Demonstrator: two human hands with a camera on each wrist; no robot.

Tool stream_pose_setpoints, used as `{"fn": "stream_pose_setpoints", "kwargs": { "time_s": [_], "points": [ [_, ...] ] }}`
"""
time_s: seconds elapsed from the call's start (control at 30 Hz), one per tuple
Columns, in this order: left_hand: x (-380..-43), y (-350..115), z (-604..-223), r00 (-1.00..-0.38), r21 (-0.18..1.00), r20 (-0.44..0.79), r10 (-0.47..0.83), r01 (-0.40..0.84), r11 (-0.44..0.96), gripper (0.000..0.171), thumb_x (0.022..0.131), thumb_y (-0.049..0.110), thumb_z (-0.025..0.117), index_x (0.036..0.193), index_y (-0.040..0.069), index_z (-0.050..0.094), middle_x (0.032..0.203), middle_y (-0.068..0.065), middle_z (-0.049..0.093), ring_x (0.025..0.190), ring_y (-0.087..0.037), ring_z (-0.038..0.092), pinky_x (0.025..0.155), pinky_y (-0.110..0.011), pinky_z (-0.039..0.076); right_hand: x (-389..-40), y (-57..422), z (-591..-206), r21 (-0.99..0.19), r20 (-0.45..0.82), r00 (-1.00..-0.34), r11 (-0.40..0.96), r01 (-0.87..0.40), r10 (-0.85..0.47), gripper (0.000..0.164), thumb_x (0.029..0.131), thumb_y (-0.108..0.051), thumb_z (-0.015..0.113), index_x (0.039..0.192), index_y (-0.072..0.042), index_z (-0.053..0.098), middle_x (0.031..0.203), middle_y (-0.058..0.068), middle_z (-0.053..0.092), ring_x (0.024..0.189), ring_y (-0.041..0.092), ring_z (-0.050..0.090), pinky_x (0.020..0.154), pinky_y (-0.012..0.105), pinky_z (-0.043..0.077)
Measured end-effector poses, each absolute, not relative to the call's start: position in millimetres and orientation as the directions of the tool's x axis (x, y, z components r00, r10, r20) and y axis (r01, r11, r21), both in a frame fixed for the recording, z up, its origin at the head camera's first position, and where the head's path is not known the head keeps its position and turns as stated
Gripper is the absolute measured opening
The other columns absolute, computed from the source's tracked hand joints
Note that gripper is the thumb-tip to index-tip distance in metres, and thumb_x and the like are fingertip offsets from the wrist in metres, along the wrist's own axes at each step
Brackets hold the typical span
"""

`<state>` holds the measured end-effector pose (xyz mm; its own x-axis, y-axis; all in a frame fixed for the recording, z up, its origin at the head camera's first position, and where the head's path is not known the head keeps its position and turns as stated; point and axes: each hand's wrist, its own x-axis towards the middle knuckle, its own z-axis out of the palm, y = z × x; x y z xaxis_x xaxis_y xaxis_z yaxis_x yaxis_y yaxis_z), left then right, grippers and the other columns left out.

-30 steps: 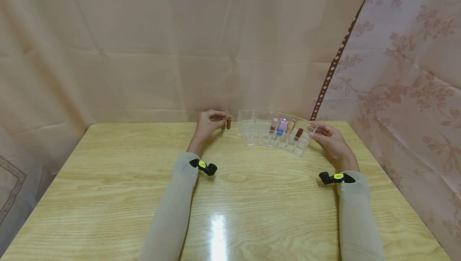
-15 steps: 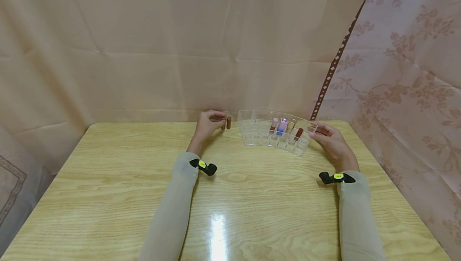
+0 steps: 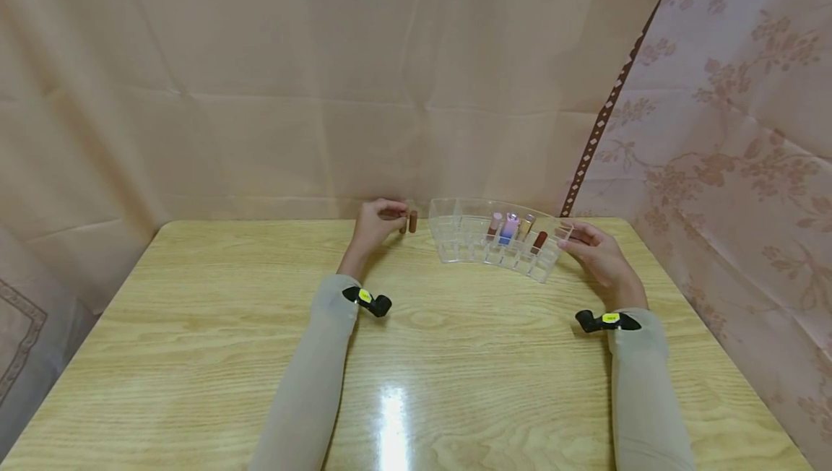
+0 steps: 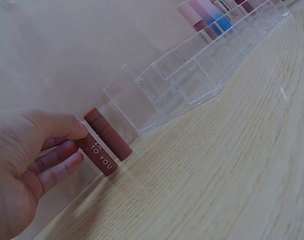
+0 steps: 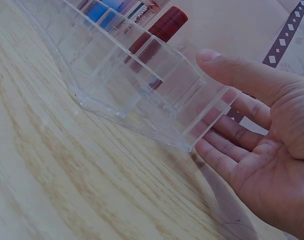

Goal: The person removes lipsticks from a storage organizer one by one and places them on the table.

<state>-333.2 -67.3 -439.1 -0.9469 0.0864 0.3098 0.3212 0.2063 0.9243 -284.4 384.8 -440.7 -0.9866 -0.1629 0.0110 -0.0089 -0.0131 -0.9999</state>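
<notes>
My left hand (image 3: 377, 222) pinches the top of a brown lip gloss tube (image 4: 101, 159) marked "INTO YOU", which stands on the table. Right beside it stands a second brown lip gloss tube (image 4: 112, 139), its cap uncovered by the fingers. To the right is a clear lipstick organizer (image 3: 455, 240) with stepped compartments. A pink-capped tube (image 3: 495, 222), a pink-and-blue tube (image 3: 510, 228), a gold-topped tube (image 3: 526, 225) and a dark red tube (image 5: 166, 25) stand in its right half. My right hand (image 3: 594, 253) holds the organizer's right end, thumb at its edge and fingers along the side.
The wood-grain table (image 3: 455, 370) ends at the back against a beige curtain (image 3: 292, 110). A pink floral curtain (image 3: 741, 131) hangs along the right side. Each sleeve carries a black wrist camera (image 3: 370, 302).
</notes>
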Motion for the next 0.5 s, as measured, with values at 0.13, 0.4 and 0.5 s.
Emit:
{"fn": "stream_pose_setpoints", "kwargs": {
  "time_s": [0.13, 0.4, 0.5],
  "points": [
    [-333.6, -66.4, -439.4, -0.948, 0.924, 0.306, 0.085, 0.318, 0.213, 0.021, 0.086, -0.007, 0.074, 0.107, -0.010, 0.074, 0.111, -0.028, 0.073, 0.093, -0.030, 0.073, 0.080, -0.021, 0.058, -284.0, 384.8, -440.6, -1.000, 0.012, -0.987, 0.000, -0.012, -0.163, 0.060, 0.098, -0.001, 0.064, 0.151, 0.001, 0.036, 0.125, -0.012, 0.062, 0.113, -0.005, 0.063, 0.094, 0.011, 0.051],
    [-330.4, -65.6, -436.9, -0.953, 0.932, 0.293, 0.079, 0.303, 0.200, 0.022, 0.086, -0.009, 0.074, 0.107, -0.011, 0.073, 0.111, -0.030, 0.073, 0.088, -0.027, 0.072, 0.074, -0.013, 0.053, -284.4, 384.1, -440.6, -0.999, 0.015, -0.986, -0.040, -0.009, -0.164, 0.059, 0.098, 0.000, 0.064, 0.150, 0.003, 0.035, 0.126, -0.010, 0.063, 0.113, -0.002, 0.064, 0.095, 0.012, 0.052],
    [-330.3, -65.8, -436.9, -0.953, 0.930, 0.293, 0.080, 0.304, 0.207, 0.022, 0.086, -0.008, 0.074, 0.108, -0.011, 0.073, 0.112, -0.029, 0.072, 0.089, -0.027, 0.072, 0.076, -0.017, 0.055, -284.6, 384.1, -440.2, -0.999, 0.011, -0.987, -0.034, -0.005, -0.161, 0.060, 0.098, -0.001, 0.065, 0.150, 0.004, 0.035, 0.125, -0.010, 0.063, 0.112, -0.002, 0.063, 0.094, 0.012, 0.052]
  ]
}}
